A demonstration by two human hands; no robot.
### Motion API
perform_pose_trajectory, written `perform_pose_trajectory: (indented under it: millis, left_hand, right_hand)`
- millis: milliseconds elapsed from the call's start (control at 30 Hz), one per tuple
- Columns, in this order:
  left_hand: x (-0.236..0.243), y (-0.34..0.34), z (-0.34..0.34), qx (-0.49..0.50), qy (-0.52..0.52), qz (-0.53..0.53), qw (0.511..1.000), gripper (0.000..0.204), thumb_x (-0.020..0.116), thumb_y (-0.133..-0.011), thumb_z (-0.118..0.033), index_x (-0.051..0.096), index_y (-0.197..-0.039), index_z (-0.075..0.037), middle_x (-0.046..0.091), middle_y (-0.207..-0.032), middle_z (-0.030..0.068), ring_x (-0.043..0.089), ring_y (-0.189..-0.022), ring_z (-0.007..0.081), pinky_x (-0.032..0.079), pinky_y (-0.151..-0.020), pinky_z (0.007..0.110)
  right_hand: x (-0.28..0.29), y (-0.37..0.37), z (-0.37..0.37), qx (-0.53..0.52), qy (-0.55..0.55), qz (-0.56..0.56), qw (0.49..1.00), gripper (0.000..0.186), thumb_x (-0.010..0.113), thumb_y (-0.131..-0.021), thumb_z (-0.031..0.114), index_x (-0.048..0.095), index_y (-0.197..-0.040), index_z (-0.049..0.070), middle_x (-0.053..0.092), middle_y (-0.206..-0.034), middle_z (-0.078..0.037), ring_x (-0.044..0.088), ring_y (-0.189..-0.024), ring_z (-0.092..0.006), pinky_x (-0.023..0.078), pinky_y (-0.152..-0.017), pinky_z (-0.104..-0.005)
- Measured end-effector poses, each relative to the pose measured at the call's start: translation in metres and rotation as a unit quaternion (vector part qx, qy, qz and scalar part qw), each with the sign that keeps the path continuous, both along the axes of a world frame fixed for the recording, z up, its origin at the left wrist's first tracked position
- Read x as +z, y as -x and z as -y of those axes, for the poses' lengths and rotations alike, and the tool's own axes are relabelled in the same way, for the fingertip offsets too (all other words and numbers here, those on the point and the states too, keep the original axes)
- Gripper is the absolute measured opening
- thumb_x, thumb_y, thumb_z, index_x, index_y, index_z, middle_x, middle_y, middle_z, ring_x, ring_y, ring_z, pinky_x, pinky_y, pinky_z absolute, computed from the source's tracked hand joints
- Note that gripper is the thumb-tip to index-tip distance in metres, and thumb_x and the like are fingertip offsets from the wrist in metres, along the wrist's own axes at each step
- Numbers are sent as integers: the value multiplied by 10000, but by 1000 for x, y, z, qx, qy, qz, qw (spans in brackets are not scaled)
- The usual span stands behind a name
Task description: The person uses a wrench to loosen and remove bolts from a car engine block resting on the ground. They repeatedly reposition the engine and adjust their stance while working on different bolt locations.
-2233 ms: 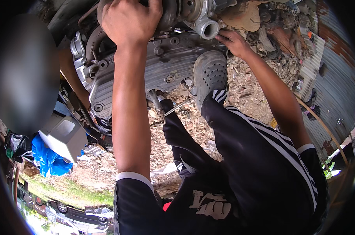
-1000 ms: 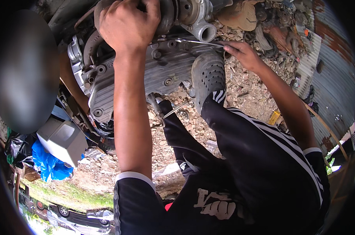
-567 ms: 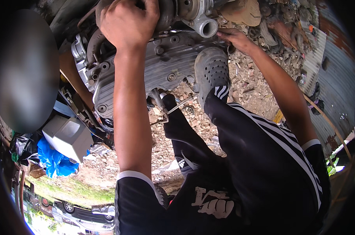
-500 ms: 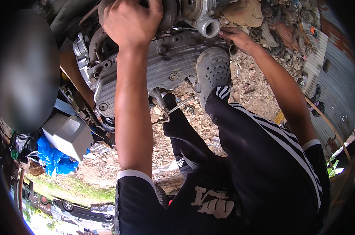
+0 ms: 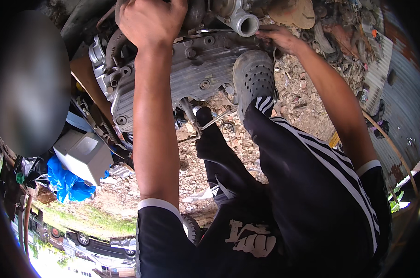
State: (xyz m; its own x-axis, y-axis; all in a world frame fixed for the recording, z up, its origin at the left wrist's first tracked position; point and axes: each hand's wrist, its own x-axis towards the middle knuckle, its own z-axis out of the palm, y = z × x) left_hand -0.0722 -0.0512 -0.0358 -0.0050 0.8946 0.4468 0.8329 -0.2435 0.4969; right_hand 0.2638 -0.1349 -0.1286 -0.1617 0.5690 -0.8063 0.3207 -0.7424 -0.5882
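Left grip point(image 5: 150, 21) on dark engine part point(image 5: 195, 14) — right grip point(image 5: 284, 39) beside metal pipe point(image 5: 238, 17), perhaps on slim tool point(image 5: 212, 31).

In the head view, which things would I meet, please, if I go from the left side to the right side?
Black plastic bag → pale box → left hand → silver pipe end → right hand → corrugated metal sheet.
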Motion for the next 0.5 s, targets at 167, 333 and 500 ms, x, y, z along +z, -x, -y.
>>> perform_pose_trajectory:
  millis: [167,333,500]
  left_hand:
    - [-2,0,1,20,4,-6,1000,259,622,-819,-221,753,-783,-1,676,-760,215,652,-800,395,536,-781,478]
    - [1,-8,-1,33,32,-2,999,269,623,-829,-237,764,-800,-10,686,-808,218,667,-804,396,542,-776,481]
    - [0,1,1,37,31,-16,999,273,625,-837,-243,779,-845,-17,694,-830,218,682,-821,399,545,-788,475]
  right_hand:
    - [8,12,-15,97,-60,62,992,428,738,-940,319,685,-1298,90,709,-1176,-4,625,-1034,-101,473,-886,-259]
    - [14,11,-40,257,-181,142,939,409,721,-936,365,714,-1239,90,714,-1210,-98,647,-1113,-200,482,-996,-323]
    - [60,53,-26,350,-212,233,882,403,667,-949,437,732,-1211,137,721,-1170,-164,682,-1090,-320,513,-980,-409]
